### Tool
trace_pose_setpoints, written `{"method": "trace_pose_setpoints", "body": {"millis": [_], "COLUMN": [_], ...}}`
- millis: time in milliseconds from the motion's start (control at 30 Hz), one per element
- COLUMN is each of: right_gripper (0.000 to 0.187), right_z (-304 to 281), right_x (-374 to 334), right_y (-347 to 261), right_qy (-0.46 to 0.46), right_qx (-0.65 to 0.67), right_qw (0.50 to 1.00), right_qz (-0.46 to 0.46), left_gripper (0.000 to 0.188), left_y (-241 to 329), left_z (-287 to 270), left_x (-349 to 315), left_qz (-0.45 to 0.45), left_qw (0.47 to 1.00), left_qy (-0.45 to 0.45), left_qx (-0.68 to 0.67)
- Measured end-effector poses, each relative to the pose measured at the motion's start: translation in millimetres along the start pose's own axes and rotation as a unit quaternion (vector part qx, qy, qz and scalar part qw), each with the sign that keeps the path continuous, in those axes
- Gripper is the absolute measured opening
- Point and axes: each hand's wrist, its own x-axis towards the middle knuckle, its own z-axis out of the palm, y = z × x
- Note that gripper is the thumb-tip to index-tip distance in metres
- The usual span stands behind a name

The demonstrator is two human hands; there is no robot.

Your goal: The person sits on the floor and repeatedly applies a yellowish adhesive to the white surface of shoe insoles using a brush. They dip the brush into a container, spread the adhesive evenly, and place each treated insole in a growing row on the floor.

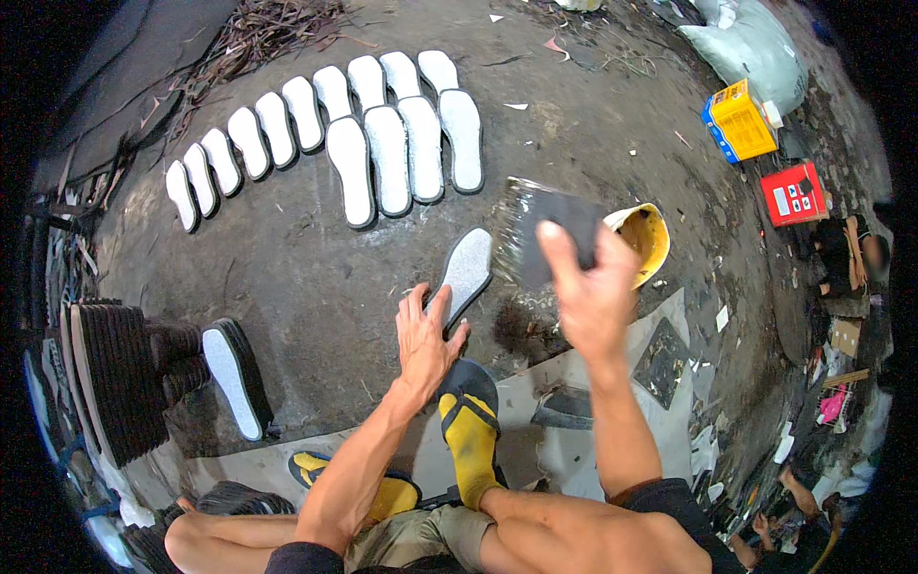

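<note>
Pale sole (469, 268) may skid, we judge, if dark pad (566, 215) gripped in right hand (598, 297) outdrags splayed left hand (428, 340) at its near end.

Dark tool (566, 212) blurry, pale sole (469, 268) partly behind left fingers (439, 307)

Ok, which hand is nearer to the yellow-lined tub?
Right. The right hand, gripping the dark pad, overlaps the left edge of the yellow-lined tub in this view; contact is unclear. The left hand is farther left, at a light-topped sole.
</note>
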Motion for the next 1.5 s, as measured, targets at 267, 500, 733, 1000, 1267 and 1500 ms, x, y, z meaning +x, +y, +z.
{"method": "trace_pose_setpoints", "body": {"millis": [267,500,733,1000,1267,1500], "right_gripper": [0.031,0.025,0.048,0.031,0.03,0.028], "right_z": [75.9,68.1,55.0,91.2,59.0,37.5], "right_x": [25.5,84.8,34.6,75.3,43.2,-1.6], "right_y": [164.2,142.4,146.1,157.7,149.2,152.4], "right_qy": [-0.045,-0.123,-0.043,-0.25,-0.17,-0.083], "right_qx": [-0.383,-0.338,-0.359,-0.374,-0.323,-0.265], "right_qw": [0.922,0.905,0.932,0.878,0.906,0.938], "right_qz": [-0.037,-0.228,0.03,-0.165,-0.215,-0.208], "left_gripper": [0.074,0.072,0.072,0.072,0.072,0.074], "left_y": [-14.3,-15.4,-14.9,-13.1,-15.7,-7.0], "left_z": [-6.2,-4.7,-0.9,-2.7,-4.4,-0.5], "left_x": [-28.5,-27.3,-28.3,-27.6,-28.2,-13.2], "left_qz": [-0.015,-0.022,-0.035,-0.024,-0.019,-0.019], "left_qw": [0.999,0.999,0.999,0.999,0.999,0.998], "left_qy": [-0.035,-0.032,-0.021,-0.019,-0.021,-0.034], "left_qx": [0.016,-0.006,-0.018,-0.01,-0.026,-0.042]}}
